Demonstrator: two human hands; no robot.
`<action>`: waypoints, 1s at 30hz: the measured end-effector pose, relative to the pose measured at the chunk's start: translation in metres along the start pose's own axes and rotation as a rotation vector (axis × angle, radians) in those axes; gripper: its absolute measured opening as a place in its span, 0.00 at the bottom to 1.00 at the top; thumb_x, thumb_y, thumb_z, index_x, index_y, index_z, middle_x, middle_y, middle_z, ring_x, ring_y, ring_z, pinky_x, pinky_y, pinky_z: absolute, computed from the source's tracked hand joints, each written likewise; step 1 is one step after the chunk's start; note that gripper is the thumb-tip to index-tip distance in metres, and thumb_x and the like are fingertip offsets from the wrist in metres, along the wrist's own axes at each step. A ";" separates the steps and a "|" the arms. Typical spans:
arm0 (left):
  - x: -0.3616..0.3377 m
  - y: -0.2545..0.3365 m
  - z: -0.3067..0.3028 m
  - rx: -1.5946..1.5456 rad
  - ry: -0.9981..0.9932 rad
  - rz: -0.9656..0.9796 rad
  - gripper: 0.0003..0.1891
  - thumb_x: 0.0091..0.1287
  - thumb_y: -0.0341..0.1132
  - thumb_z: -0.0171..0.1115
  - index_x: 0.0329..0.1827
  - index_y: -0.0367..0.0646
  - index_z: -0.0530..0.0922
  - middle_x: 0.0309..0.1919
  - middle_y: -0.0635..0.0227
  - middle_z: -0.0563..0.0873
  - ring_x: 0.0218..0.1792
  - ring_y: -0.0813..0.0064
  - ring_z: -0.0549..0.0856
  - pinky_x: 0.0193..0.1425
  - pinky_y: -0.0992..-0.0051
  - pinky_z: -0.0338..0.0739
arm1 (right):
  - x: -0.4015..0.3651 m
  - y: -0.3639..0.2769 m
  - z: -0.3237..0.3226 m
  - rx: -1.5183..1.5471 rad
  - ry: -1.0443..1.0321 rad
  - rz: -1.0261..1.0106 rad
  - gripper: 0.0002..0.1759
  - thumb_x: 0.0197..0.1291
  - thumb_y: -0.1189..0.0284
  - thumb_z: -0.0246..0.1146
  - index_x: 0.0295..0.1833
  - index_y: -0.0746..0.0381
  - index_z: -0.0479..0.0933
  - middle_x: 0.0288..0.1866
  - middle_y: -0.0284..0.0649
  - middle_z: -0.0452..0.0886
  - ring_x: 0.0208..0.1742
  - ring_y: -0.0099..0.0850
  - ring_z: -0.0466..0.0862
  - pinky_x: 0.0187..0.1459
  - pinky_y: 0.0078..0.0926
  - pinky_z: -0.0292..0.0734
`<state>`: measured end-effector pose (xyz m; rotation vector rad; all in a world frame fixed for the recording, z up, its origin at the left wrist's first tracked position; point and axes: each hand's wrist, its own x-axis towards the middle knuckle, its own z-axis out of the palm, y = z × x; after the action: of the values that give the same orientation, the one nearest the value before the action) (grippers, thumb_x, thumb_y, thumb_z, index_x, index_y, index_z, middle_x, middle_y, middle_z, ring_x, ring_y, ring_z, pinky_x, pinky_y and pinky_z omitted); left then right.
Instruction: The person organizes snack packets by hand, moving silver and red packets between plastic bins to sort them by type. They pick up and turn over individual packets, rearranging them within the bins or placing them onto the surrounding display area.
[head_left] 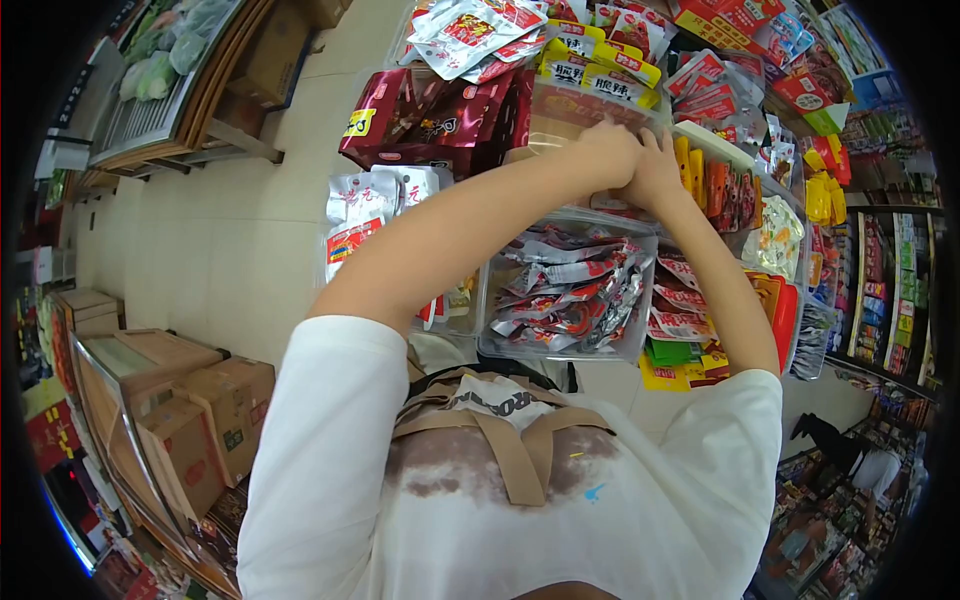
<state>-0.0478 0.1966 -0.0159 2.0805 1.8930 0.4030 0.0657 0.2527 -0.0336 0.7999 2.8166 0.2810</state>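
Observation:
My left hand (608, 150) reaches over a clear plastic bin (560, 128). Its fingers are bent downward and mostly hidden, so I cannot make out whether they hold anything. Close against it is my right hand (655, 168), its visible fingers stretched and slightly apart near the bin's right side. Yellow snack packets (600, 75) lie just beyond both hands. To the right of my right hand stand small orange and red packets (725, 190). Nearer my body, a clear bin (490, 335) holds several silver and red pouches (570, 285).
Dark red packages (435, 118) and silver pouches (365, 200) stand at left. More snack packets (475, 35) pile up at the back. Cardboard boxes (205, 430) sit at lower left, a produce stand (170, 85) at upper left. Another person (865, 460) is at lower right.

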 end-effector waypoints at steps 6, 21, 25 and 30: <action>0.002 -0.015 0.027 -0.329 -0.020 -0.286 0.17 0.55 0.36 0.57 0.43 0.31 0.73 0.34 0.51 0.84 0.36 0.55 0.85 0.40 0.64 0.79 | -0.008 0.008 -0.005 0.048 -0.009 0.009 0.26 0.46 0.60 0.63 0.52 0.58 0.73 0.59 0.39 0.70 0.65 0.38 0.66 0.66 0.58 0.48; 0.020 -0.002 0.042 -0.739 -0.391 -0.463 0.18 0.62 0.47 0.53 0.40 0.37 0.77 0.27 0.60 0.82 0.24 0.69 0.82 0.27 0.69 0.76 | -0.012 0.041 -0.044 0.740 0.201 -0.034 0.16 0.62 0.64 0.51 0.39 0.64 0.79 0.36 0.47 0.81 0.38 0.45 0.79 0.42 0.37 0.72; 0.019 -0.004 0.049 -0.799 -0.370 -0.286 0.18 0.65 0.45 0.51 0.41 0.38 0.77 0.28 0.59 0.83 0.24 0.67 0.82 0.27 0.68 0.76 | -0.005 0.040 -0.036 0.591 0.132 -0.029 0.17 0.63 0.64 0.50 0.40 0.64 0.80 0.36 0.47 0.81 0.38 0.44 0.80 0.43 0.36 0.72; 0.016 0.004 0.051 -0.959 -0.400 -0.536 0.22 0.67 0.50 0.48 0.54 0.42 0.71 0.43 0.56 0.81 0.33 0.65 0.82 0.31 0.64 0.74 | -0.004 0.045 -0.035 0.725 0.276 -0.063 0.17 0.63 0.64 0.49 0.42 0.63 0.80 0.38 0.47 0.82 0.41 0.44 0.80 0.46 0.34 0.72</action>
<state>-0.0226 0.2103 -0.0609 0.9128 1.4780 0.5550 0.0833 0.2835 0.0109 0.8352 3.2108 -0.7386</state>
